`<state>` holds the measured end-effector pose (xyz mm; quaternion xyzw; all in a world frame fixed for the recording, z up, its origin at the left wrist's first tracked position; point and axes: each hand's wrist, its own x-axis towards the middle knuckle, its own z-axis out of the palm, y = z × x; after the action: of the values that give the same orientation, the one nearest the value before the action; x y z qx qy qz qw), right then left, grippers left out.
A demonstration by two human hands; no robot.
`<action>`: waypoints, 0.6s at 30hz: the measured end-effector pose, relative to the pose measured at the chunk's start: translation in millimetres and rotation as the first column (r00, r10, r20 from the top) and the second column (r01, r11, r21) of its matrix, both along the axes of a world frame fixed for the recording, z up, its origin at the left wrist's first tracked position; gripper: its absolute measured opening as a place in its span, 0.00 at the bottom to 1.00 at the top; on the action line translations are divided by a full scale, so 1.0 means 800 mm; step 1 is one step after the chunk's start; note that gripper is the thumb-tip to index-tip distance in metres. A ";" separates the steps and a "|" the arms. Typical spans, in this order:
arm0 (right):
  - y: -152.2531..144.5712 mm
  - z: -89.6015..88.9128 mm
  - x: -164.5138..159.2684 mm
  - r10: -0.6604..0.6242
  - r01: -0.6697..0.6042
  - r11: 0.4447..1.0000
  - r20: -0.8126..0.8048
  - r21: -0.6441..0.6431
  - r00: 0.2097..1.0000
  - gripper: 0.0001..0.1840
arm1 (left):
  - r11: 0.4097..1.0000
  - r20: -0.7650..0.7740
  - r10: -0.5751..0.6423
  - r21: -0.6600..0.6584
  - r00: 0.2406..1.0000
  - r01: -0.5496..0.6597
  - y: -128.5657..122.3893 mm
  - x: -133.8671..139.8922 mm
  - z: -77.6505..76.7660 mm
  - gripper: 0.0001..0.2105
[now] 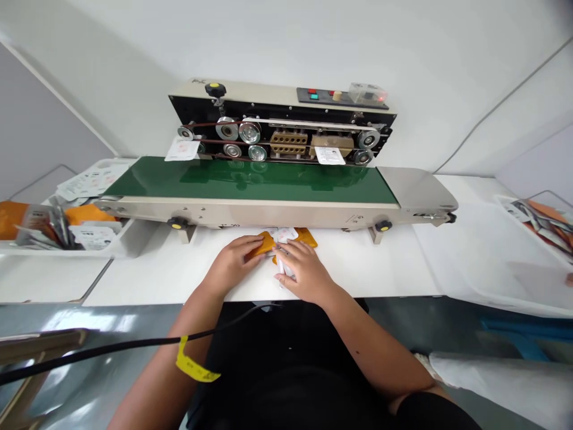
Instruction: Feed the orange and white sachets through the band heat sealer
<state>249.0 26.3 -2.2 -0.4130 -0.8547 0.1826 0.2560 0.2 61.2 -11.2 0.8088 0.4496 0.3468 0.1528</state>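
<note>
White table (156,275) below, wall (286,42) ahead, bins (136,239) of packets (92,237) either side; left hand (235,261) pinches an orange packet (265,243), right hand (307,272) a white packet (285,269)!

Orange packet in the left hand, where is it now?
In the head view, the orange packet is slightly left of centre, in the left hand, beside the right hand, in front of the green conveyor belt.

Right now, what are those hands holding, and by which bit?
The left hand holds an orange packet by its left end. The right hand touches a small white item; whether it grips that can't be told.
</note>
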 end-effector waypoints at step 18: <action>-0.006 0.008 0.001 -0.176 0.220 0.970 -0.330 0.100 0.927 0.22 | 0.956 0.672 0.177 -0.290 0.719 0.036 -0.013 0.005 0.002 0.20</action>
<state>249.9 21.8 4.2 -0.4440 -0.7663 0.1617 0.4353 4.5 50.9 -9.7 0.5724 0.4355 0.5610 0.4098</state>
